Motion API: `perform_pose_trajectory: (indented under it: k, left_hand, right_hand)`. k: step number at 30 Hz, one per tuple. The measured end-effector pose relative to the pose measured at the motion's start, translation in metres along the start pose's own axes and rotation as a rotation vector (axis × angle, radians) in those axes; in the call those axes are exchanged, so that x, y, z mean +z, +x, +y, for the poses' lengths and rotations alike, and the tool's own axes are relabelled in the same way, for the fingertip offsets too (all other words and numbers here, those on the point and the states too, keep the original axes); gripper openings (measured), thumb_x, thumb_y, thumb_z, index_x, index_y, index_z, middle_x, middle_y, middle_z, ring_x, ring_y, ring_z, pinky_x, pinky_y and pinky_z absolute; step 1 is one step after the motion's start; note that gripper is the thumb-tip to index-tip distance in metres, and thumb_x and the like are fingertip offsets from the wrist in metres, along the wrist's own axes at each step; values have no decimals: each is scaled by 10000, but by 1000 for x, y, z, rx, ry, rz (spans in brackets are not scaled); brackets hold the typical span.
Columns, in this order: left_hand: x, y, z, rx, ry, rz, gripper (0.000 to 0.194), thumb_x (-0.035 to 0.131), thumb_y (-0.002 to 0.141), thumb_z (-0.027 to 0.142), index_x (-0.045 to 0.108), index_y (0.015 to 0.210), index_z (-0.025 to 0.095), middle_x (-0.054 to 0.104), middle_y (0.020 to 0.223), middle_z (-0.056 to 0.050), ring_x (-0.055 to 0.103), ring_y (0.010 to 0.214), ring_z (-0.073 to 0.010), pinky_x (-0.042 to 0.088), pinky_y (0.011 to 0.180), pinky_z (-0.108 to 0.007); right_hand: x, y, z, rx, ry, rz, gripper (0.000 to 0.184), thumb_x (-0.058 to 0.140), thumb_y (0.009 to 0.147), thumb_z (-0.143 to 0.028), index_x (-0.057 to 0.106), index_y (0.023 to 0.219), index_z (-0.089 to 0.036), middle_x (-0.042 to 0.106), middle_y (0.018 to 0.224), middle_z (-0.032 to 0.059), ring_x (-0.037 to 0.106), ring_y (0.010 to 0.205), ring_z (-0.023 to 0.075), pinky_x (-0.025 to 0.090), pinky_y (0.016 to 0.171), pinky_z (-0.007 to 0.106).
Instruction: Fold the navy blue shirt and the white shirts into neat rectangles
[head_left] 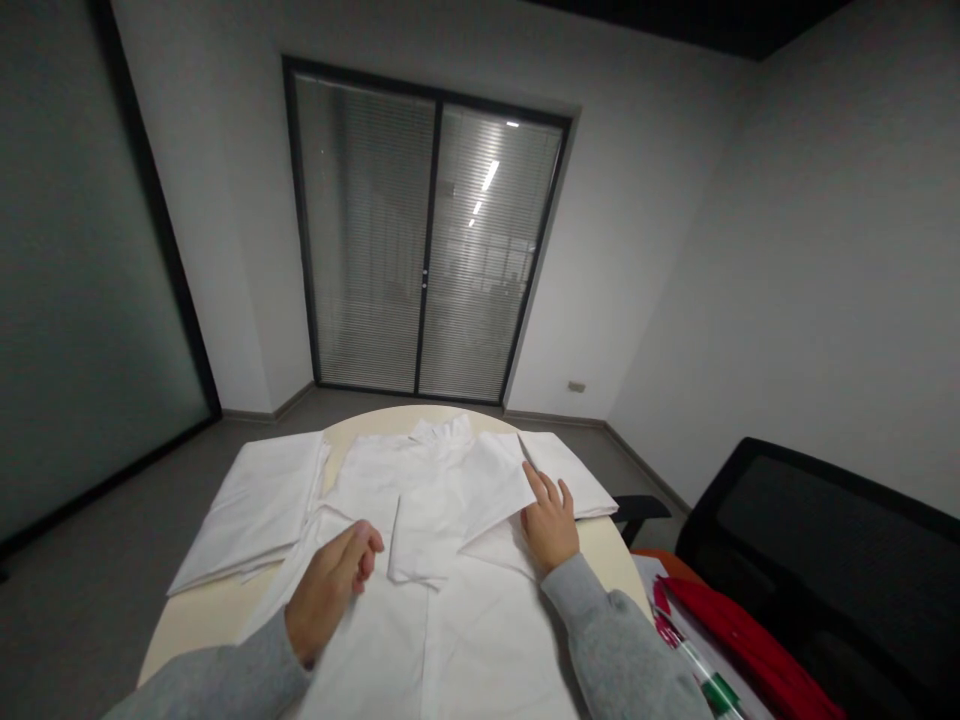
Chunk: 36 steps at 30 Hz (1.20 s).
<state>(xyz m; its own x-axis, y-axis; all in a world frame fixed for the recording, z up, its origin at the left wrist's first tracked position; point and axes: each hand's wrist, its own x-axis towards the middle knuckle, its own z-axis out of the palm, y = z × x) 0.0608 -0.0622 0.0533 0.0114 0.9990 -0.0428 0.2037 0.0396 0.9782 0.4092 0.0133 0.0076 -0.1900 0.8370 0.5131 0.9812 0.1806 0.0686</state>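
Note:
A white shirt lies spread on a round table, its collar toward the far edge. One sleeve is folded across the front, and its end rests near the middle of the shirt. My right hand lies on the folded cloth at the shirt's right side, fingers stretched and apart. My left hand is over the shirt's left side with its fingers curled in. Nothing shows in it, and it appears apart from the sleeve end.
Folded white cloth lies at the table's left edge, and another folded white piece at its right. The pale tabletop shows between them. A black mesh chair stands at the right, near red cloth.

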Motion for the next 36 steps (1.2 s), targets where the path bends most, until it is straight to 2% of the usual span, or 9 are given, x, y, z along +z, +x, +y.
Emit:
perform_pose_trajectory:
  k: [4, 7, 11, 17, 20, 24, 27, 31, 36]
  left_hand:
    - [21, 17, 23, 498, 555, -11, 371, 602, 886, 522, 682, 1128, 253, 678, 1145, -106, 608, 1086, -307, 483, 968, -438]
    - [50, 29, 10, 514, 875, -174, 665, 729, 787, 470, 586, 1404, 267, 597, 1374, -139, 538, 1254, -367, 444, 1035, -502]
    - [58, 46, -20, 420, 988, -277, 342, 576, 881, 315, 700, 1195, 260, 684, 1232, -130, 612, 1182, -331, 477, 984, -463]
    - [-12, 51, -21, 95, 238, 29, 279, 604, 777, 501, 616, 805, 224, 651, 673, -22, 656, 686, -236, 541, 636, -332]
    - [-51, 37, -19, -108, 58, 40, 304, 675, 625, 498, 552, 694, 229, 626, 619, -3, 606, 578, -192, 463, 491, -256]
    - [-89, 31, -17, -229, 519, -204, 253, 659, 608, 444, 524, 552, 237, 589, 499, -28, 499, 417, -184, 374, 424, -274]
    - [-98, 49, 2, -49, 955, -70, 245, 657, 682, 444, 580, 598, 227, 698, 699, -103, 658, 644, -292, 482, 616, -372]
    - [-56, 100, 47, 299, 1107, 105, 283, 601, 817, 486, 674, 890, 222, 737, 1063, -162, 668, 987, -360, 470, 838, -442]
    - [75, 191, 89, 401, 598, -219, 387, 572, 854, 571, 603, 679, 227, 741, 850, -101, 652, 897, -281, 446, 857, -363]
  right_hand:
    - [15, -7, 2, 8, 12, -37, 234, 597, 806, -91, 798, 832, -209, 403, 1652, 32, 451, 1406, 345, 254, 1200, 591]
    - [22, -9, 2, 6, 7, -42, 244, 574, 814, -76, 785, 806, -198, 398, 1656, 24, 443, 1412, 327, 231, 1213, 584]
    - [23, -12, 12, 79, -11, 9, 291, 545, 849, -64, 793, 912, -204, 461, 1620, 45, 448, 1399, 309, 210, 1217, 576]
    - [21, -15, 36, 227, -64, 97, 229, 551, 927, -205, 780, 924, -192, 582, 1491, 128, 498, 1286, 370, 241, 1142, 625]
    - [23, -17, 46, 275, -73, 129, 248, 547, 956, -278, 770, 1010, -183, 618, 1421, 162, 524, 1207, 379, 279, 1076, 618]
    - [27, -18, 50, 222, -32, 92, 216, 556, 919, -191, 770, 941, -182, 695, 1216, 165, 535, 1117, 347, 353, 976, 530]
    - [28, -17, 49, 132, 6, 81, 216, 585, 824, -79, 765, 851, -194, 710, 1066, 127, 542, 1031, 302, 388, 887, 443]
    - [27, -17, 49, -42, 79, 95, 242, 588, 760, -10, 721, 749, -212, 704, 1068, 75, 543, 987, 246, 400, 827, 366]
    - [30, -18, 48, -131, 148, 202, 267, 531, 770, 10, 686, 805, -204, 676, 1082, 89, 512, 948, 242, 415, 823, 366]
